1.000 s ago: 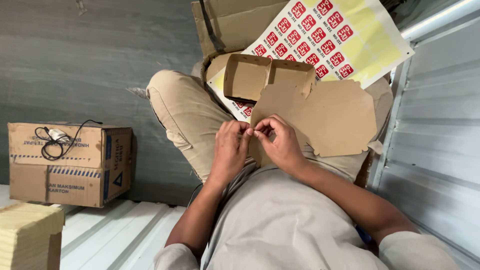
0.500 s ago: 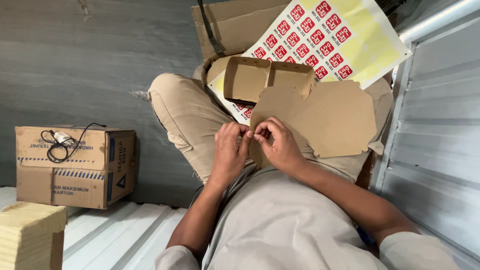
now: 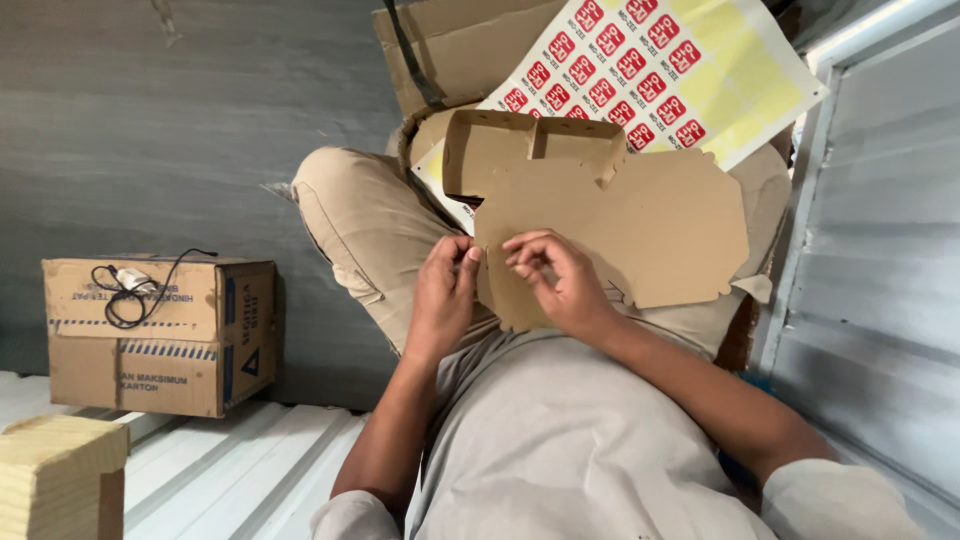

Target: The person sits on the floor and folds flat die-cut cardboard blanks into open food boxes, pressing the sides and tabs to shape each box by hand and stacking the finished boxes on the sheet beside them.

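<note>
Barely anything's shifted: my left hand (image 3: 442, 300) and right hand (image 3: 560, 282) still pinch, I think, the flat cardboard box blank's (image 3: 620, 235) near edge between fingertips.

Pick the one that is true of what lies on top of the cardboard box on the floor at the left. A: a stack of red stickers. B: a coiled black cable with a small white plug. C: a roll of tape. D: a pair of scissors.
B: a black cable with a small white plug lies looped on top of the cardboard box, away from both hands.
</note>
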